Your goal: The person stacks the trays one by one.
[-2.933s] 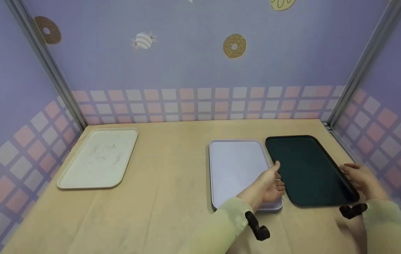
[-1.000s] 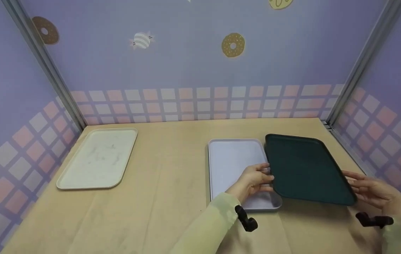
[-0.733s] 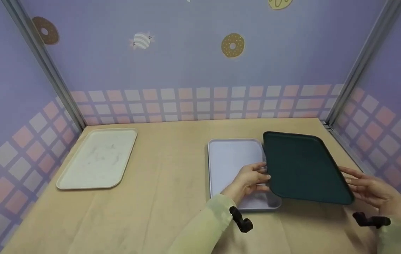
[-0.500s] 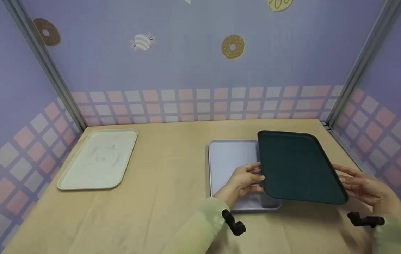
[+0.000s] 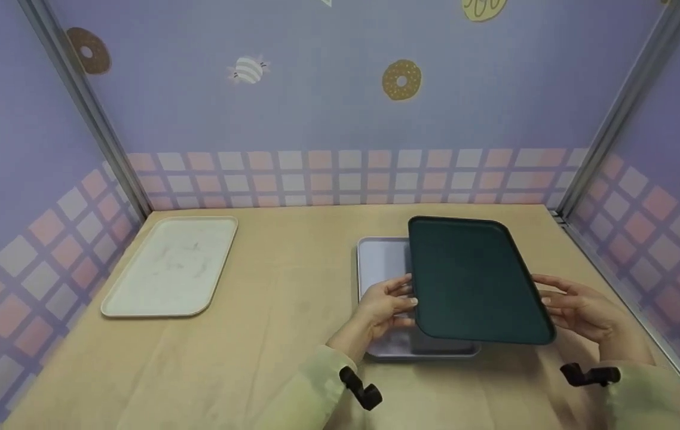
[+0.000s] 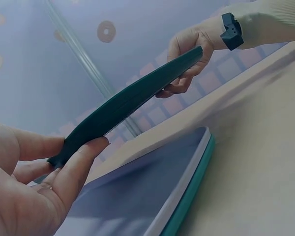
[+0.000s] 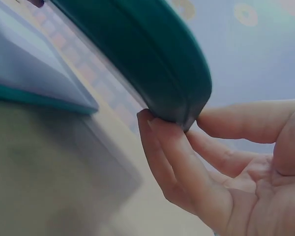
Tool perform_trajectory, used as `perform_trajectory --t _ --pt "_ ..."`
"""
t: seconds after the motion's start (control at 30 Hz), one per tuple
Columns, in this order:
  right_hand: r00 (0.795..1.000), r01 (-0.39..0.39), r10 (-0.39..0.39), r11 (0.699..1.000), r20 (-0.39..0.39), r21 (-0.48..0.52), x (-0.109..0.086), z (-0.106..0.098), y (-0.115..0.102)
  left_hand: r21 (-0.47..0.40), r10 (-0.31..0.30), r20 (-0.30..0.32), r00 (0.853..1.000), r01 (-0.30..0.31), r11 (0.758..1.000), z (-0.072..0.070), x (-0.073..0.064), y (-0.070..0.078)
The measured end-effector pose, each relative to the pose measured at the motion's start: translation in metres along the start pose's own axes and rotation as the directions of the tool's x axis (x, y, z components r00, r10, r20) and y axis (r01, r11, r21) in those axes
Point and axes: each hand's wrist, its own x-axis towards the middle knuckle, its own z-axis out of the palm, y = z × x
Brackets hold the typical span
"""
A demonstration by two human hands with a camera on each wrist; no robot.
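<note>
A dark green tray (image 5: pixel 477 280) hangs in the air over a pale lavender tray (image 5: pixel 382 263), hiding most of it. My left hand (image 5: pixel 379 310) pinches the green tray's left edge between thumb and fingers. On the opposite edge, my right hand (image 5: pixel 585 313) pinches it the same way. Seen in the left wrist view, the green tray (image 6: pixel 132 98) is clear of what lies below. There the lavender tray (image 6: pixel 142 182) rests on top of a green tray (image 6: pixel 191 191), whose side shows under the lavender rim.
A white tray with grey marbling (image 5: pixel 170 269) lies flat at the far left of the wooden table (image 5: pixel 292 286). Patterned purple walls (image 5: pixel 316 107) stand behind and at both sides, joined by grey metal posts (image 5: pixel 609 113).
The dark green tray was lying on the table right of the lavender one. Both hands have taken its edges, lifted it and carried it left, over the lavender tray.
</note>
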Motion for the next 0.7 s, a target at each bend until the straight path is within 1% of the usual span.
perform_trajectory --t 0.2,0.43,0.57,0.7 --pt "0.998 -0.016 0.01 0.995 -0.066 -0.093 0.017 0.019 0.004 0.014 0.012 -0.007 1.0 -0.012 1.0 -0.02 -0.013 0.005" --pt "0.993 -0.027 0.011 0.99 -0.116 -0.139 0.033 0.037 0.012 0.031 0.026 -0.017 1.0 -0.025 0.999 -0.043 -0.025 0.011" --pt "0.988 -0.031 0.005 0.986 -0.153 -0.165 0.042 0.046 0.019 0.074 0.032 -0.041 0.999 -0.029 0.997 -0.054 -0.03 0.012" --pt "0.981 -0.041 0.009 0.987 -0.196 -0.156 0.051 0.052 0.027 0.127 0.041 -0.074 0.996 -0.031 0.991 -0.063 -0.03 0.013"
